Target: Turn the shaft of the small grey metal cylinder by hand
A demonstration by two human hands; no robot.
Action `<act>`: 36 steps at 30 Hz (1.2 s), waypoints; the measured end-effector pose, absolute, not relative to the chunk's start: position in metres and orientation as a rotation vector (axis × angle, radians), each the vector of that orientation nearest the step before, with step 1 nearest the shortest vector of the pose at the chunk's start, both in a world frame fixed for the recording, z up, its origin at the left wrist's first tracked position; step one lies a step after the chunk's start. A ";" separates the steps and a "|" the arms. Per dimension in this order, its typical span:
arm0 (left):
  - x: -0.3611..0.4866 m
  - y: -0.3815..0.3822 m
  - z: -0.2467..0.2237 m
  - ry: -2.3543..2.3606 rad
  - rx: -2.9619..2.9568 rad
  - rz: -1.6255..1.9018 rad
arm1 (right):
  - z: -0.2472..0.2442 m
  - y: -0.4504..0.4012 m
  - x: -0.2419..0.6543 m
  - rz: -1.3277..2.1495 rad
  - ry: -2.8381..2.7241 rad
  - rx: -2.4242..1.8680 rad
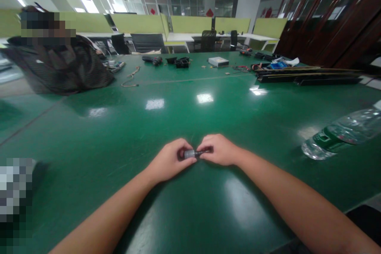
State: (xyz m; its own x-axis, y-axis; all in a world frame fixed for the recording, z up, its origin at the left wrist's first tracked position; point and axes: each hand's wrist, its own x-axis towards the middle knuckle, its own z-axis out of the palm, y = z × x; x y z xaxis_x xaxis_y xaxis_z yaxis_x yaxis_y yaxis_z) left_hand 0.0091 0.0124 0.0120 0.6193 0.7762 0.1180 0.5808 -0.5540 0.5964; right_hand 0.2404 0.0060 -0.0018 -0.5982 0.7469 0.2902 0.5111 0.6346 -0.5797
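Observation:
A small black-and-grey cylindrical piece (189,154) lies level between my two hands, just above or on the green tabletop. Its exact kind is too small to make out. My left hand (172,159) curls around the thicker grey part, with thumb and fingers closed on it. From its right end a thin dark stem (204,152) runs into my right hand (218,150), whose thumb and fingers pinch it. The fingers hide both ends of the piece in part.
A clear plastic bottle (342,133) lies at the right. Dark metal rails (309,77) and tools are at the back right; a silver box (218,62), black parts (182,62) and a cord (131,78) lie farther back. A dark bag (68,63) stands at the back left.

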 end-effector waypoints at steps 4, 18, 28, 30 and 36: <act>0.009 0.012 0.013 1.067 2.331 0.515 | -0.002 0.006 0.242 0.582 -2.362 -0.969; 0.008 0.012 0.013 1.061 2.340 0.519 | -0.002 0.006 0.245 0.548 -2.373 -0.952; 0.008 0.012 0.013 1.048 2.335 0.527 | -0.001 0.006 0.248 0.543 -2.364 -0.944; 0.009 0.012 0.014 1.047 2.333 0.524 | 0.000 0.005 0.249 0.546 -2.363 -0.945; 0.009 0.012 0.013 1.050 2.346 0.528 | 0.000 0.006 0.250 0.535 -2.369 -0.954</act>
State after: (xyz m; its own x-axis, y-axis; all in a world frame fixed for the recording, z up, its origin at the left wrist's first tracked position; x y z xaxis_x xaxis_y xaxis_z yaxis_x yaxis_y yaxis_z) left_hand 0.0087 0.0120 0.0131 0.6250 0.7683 0.1379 0.5692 -0.5695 0.5930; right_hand 0.2502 0.0056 -0.0002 -0.6129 0.7221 0.3208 0.5142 0.6728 -0.5320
